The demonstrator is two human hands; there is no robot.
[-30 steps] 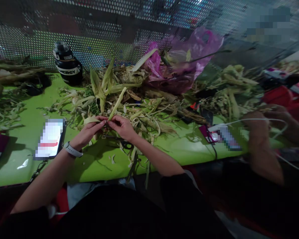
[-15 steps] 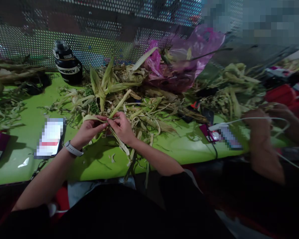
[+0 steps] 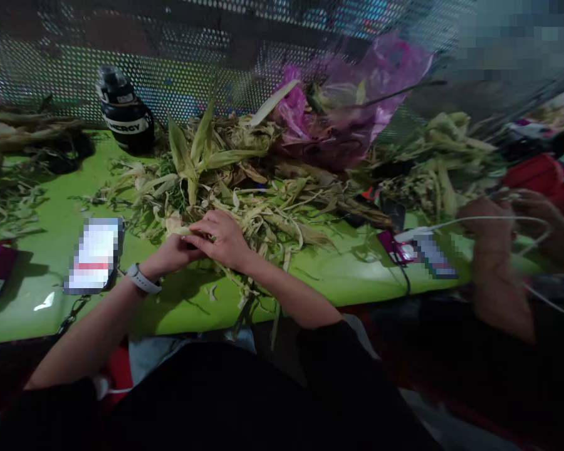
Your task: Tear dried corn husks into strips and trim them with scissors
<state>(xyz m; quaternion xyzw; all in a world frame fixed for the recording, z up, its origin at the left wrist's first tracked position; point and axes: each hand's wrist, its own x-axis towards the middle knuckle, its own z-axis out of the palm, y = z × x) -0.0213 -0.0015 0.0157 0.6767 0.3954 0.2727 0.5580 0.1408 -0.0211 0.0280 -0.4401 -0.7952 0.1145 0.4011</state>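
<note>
My left hand (image 3: 175,254), below a pale wristband (image 3: 141,279), is closed around a pale green corn husk (image 3: 182,232), whose end pokes out above the fingers. My right hand (image 3: 226,239) bends over from the other side, fingers and thumb pinched together at the same husk, touching the left fingertips. Most of the husk is hidden behind the fingers. Beyond both hands lies a pile of corn husks and torn strips (image 3: 258,210), with a tall splayed husk (image 3: 195,160) standing up from it. Several strips hang over the table's front edge below my right wrist.
On the green table (image 3: 352,275) lie a phone (image 3: 94,257) at left and another phone (image 3: 435,254) by a cable at right. A dark bottle (image 3: 128,119) and a pink plastic bag (image 3: 338,125) stand behind. A co-worker's hands (image 3: 489,219) are at far right.
My right hand has turned over and come closer to the left, covering the husk. The long stalk-like piece that stuck up between the hands no longer shows. The view has shifted slightly.
</note>
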